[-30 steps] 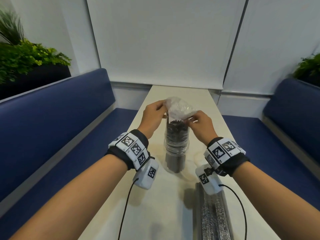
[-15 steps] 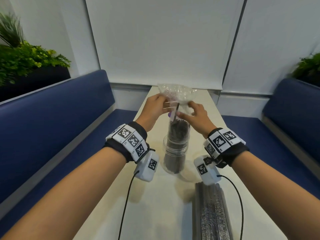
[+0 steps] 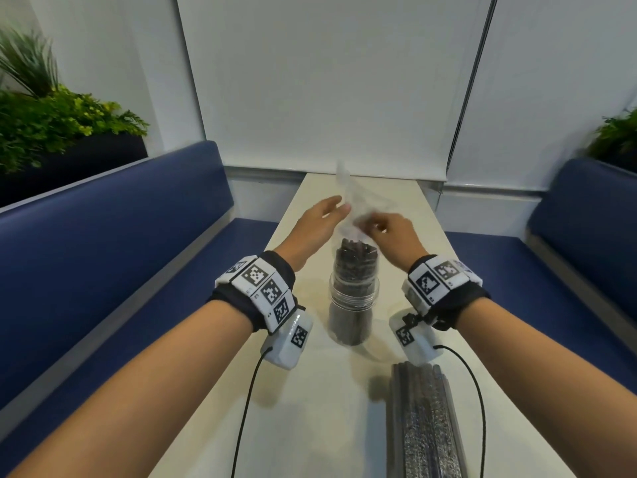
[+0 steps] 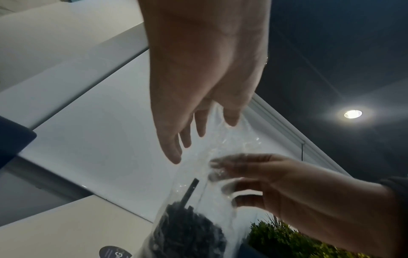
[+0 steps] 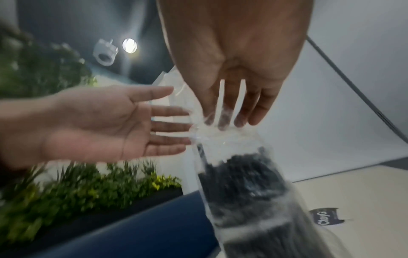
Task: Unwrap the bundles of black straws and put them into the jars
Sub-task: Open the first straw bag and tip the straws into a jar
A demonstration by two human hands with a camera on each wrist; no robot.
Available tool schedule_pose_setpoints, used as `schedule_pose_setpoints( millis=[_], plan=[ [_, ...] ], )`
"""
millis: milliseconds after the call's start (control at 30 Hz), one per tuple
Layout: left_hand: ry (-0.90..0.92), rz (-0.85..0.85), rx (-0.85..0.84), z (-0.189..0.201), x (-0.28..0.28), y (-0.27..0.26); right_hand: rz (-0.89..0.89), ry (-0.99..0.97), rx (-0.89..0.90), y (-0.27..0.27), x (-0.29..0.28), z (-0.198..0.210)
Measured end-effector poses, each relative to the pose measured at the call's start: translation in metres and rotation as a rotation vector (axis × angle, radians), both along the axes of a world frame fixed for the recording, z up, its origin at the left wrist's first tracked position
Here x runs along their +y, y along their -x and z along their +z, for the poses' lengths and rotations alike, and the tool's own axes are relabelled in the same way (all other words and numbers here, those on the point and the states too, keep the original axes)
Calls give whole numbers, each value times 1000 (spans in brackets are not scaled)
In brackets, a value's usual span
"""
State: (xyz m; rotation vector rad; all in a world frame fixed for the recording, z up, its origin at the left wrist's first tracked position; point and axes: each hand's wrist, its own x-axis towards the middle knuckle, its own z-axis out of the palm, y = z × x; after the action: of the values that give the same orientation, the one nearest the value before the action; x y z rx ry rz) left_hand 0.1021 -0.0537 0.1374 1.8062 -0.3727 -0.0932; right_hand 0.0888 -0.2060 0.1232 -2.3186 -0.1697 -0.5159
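Observation:
A clear jar [image 3: 353, 300] stands mid-table with black straws [image 3: 355, 258] upright in it, their tops above the rim. A clear plastic wrapper [image 3: 348, 191] still sleeves the upper straws and rises above them. My right hand [image 3: 375, 225] grips the wrapper just over the straw tops; in the right wrist view its fingertips [image 5: 227, 120] are on the crumpled film [image 5: 220, 139]. My left hand [image 3: 331, 212] is open with straight fingers [image 5: 172, 118] beside the wrapper, at most brushing it. One straw [image 4: 189, 190] sticks up higher than the others.
A second wrapped bundle of black straws [image 3: 424, 429] lies on the cream table [image 3: 310, 408] near the front right. Blue benches [image 3: 103, 257] [image 3: 586, 243] run along both sides. A dark sticker [image 5: 326, 218] lies on the tabletop beyond the jar.
The wrapper has been pulled higher off the straws. My left hand let go of it and opened, while the right hand keeps hold.

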Motion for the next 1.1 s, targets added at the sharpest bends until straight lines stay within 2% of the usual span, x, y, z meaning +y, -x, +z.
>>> schedule_pose_setpoints(
  millis=[100, 200, 333, 400, 533, 600, 667, 733, 833, 900, 1000, 1033, 1100],
  plan=[
    [37, -48, 5, 6, 2, 2, -36, -346, -167, 5, 1, 28],
    [6, -75, -46, 10, 3, 9, 0, -543, -325, 17, 5, 63],
    [131, -8, -164, 23, 10, 27, 141, -790, -416, 40, 11, 95],
    [230, 53, -172, 26, 22, 39, 135, -786, -463, 53, 14, 94],
    [350, 5, -128, 20, 49, 67, -2, -446, -554, 70, 17, 78],
    [419, -12, -115, 15, 59, 76, 47, -242, -415, 73, 21, 66],
    [481, -17, -104, 10, 65, 80, 157, -126, -133, 80, 30, 52],
    [524, 2, -47, 3, 68, 83, 263, -44, 60, 87, 39, 33],
    [484, 8, 5, -13, 72, 86, 329, 17, 165, 95, 49, 11],
    [412, -38, 20, -27, 76, 89, 398, -144, 226, 99, 50, 1],
    [260, -188, 116, -48, 88, 92, 508, -676, 521, 103, 46, -12],
    [182, -221, 145, -54, 90, 94, 519, -755, 611, 103, 43, -18],
    [45, -231, 202, -67, 93, 97, 496, -749, 717, 100, 37, -32]
  ],
)
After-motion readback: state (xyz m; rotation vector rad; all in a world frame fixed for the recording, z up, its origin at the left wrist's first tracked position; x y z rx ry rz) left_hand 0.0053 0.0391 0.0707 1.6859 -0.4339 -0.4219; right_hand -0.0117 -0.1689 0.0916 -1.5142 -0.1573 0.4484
